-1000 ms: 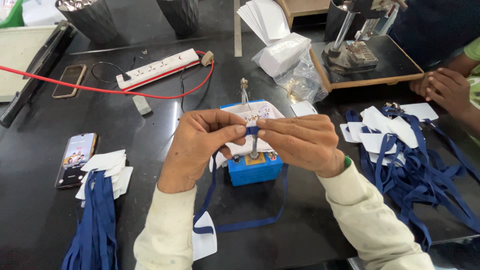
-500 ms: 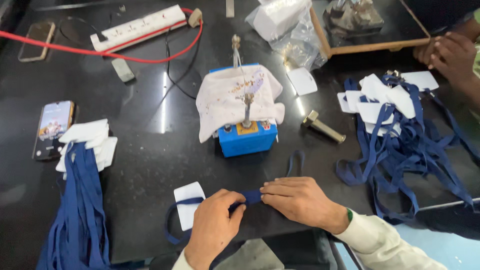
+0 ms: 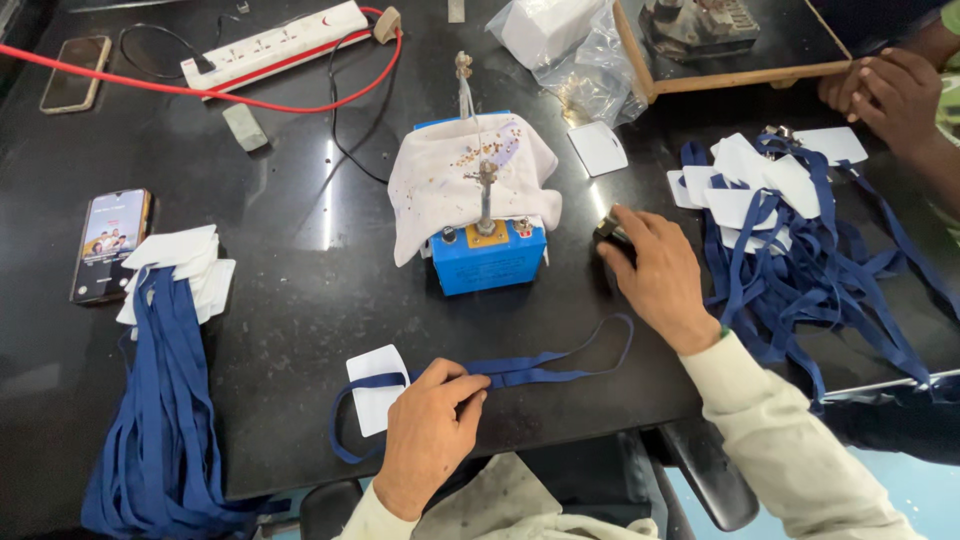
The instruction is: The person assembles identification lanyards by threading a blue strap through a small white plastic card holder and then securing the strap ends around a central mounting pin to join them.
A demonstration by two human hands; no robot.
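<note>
Lanyard strap (image 3: 520, 372), blue, lies across the lower centre of the black table (image 3: 300, 270), its white card holder (image 3: 375, 395) at the left end. Left hand (image 3: 430, 435) pinches the strap flat, fingers narrowed on it, steadying the loop. Half a second ago both hands held it; now the right hand (image 3: 660, 275) has reached up beside the blue machine (image 3: 490, 258), closing over a small metal piece (image 3: 608, 230).

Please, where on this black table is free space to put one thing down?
Bare table lies between the left lanyard pile and the blue box. Crowded: around the right hand, beside the tangled lanyards.
</note>
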